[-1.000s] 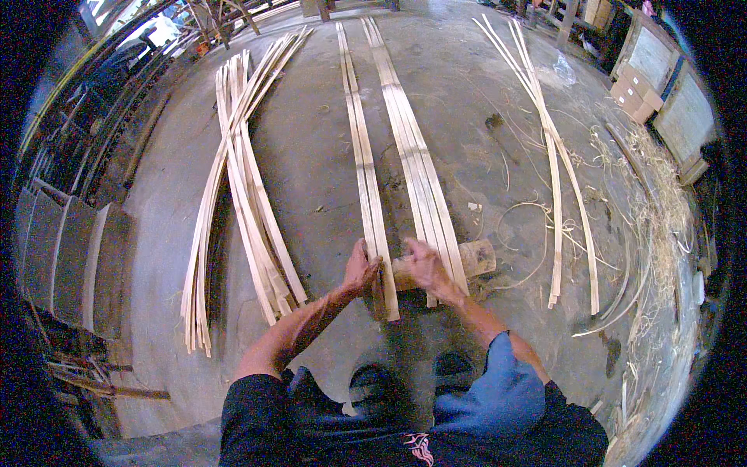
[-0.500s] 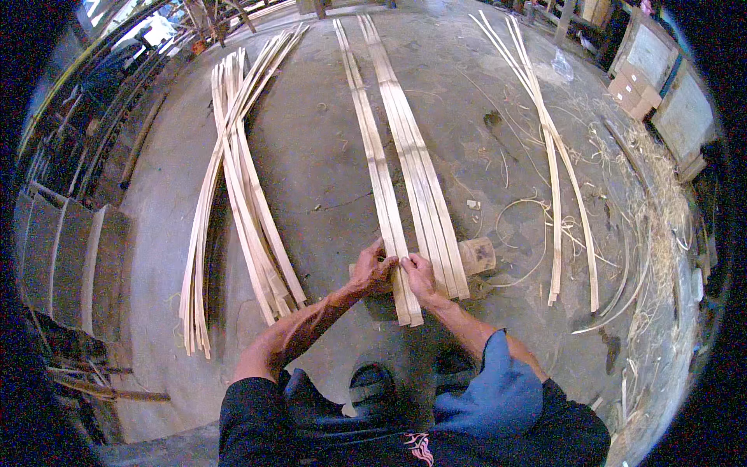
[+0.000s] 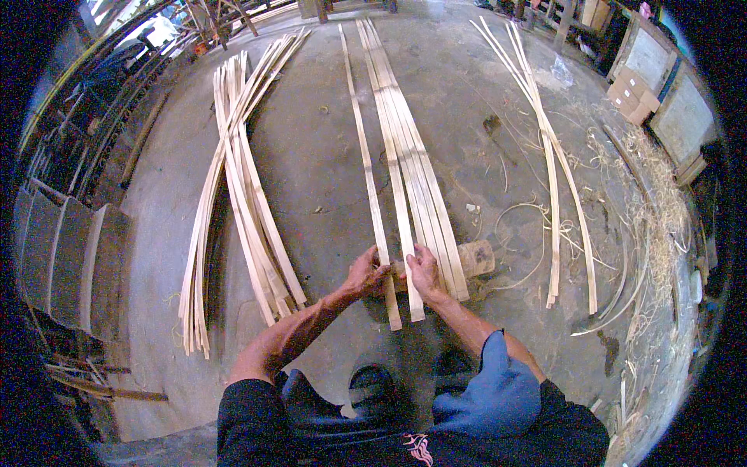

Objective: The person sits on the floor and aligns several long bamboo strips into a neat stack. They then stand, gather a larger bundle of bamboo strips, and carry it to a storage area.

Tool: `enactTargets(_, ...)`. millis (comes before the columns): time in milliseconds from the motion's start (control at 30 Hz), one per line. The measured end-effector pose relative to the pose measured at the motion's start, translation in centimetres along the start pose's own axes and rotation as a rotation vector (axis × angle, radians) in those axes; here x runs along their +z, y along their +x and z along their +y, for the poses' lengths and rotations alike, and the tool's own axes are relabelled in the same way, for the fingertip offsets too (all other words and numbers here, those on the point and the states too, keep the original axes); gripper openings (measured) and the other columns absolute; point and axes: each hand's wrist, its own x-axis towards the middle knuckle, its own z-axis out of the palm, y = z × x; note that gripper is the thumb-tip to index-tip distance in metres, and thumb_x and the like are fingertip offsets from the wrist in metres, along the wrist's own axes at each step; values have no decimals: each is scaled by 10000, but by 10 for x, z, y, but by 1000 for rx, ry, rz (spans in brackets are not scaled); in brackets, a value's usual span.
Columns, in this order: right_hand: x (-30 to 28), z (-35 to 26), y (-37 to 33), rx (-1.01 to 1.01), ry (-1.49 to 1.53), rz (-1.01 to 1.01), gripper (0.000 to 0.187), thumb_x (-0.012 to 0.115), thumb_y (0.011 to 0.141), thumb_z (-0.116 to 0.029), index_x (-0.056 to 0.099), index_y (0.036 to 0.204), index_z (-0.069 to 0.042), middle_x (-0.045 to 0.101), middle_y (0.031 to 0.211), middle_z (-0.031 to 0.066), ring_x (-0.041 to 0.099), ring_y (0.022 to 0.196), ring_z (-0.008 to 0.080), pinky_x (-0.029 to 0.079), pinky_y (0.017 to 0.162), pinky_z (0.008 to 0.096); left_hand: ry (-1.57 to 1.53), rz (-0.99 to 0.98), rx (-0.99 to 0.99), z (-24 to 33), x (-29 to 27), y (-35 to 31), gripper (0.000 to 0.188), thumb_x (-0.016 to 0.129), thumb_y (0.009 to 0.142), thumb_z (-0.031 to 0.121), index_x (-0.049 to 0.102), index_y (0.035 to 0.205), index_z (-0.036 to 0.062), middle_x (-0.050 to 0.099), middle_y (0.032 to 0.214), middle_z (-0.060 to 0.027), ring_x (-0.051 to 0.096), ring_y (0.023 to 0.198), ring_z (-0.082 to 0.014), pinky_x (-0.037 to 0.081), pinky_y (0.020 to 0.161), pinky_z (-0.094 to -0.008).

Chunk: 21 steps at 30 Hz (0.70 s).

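Note:
A long, pale bamboo strip (image 3: 396,317) is pinched near its close end by my left hand (image 3: 367,272). In my right hand (image 3: 424,275) is a second bamboo strip (image 3: 415,306), its far part against a row of several strips (image 3: 441,233) lying side by side to the right. A gap separates the two held strips at their close ends. Beneath the row and partly hidden lies a short log (image 3: 476,258). My fingertips are partly covered by the strips.
Crossed strips lie at left in a large bundle (image 3: 241,179) and at right in a small bundle (image 3: 550,148). Thin curled shavings (image 3: 657,210) litter the right side. Grey slabs (image 3: 74,265) stand at left; cardboard boxes (image 3: 634,95) sit far right.
The two strips, side by side before, are now apart. My right hand has shifted one rightward toward the row, while my left hand keeps the other slightly to the left.

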Motion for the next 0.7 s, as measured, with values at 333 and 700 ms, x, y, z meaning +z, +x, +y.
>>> enactTargets(333,-15,-12,-1,-304,-523,-62,392,500,769,-127,408,1126,4,491,889,203,508,806,337,433,715,416,10,-25,-20,3,-1,-1,508,607,691,226,433,1132,44,594,840,-123,577,747,-226,462,691,-338)
enactTargets(700,-2,-20,-31,-338,-356,-361,536,474,792,-129,261,1260,25,548,762,198,558,708,273,448,678,382,12,-89,142,24,3,-11,463,582,728,192,436,1144,50,601,902,-142,581,785,-224,461,700,-343)
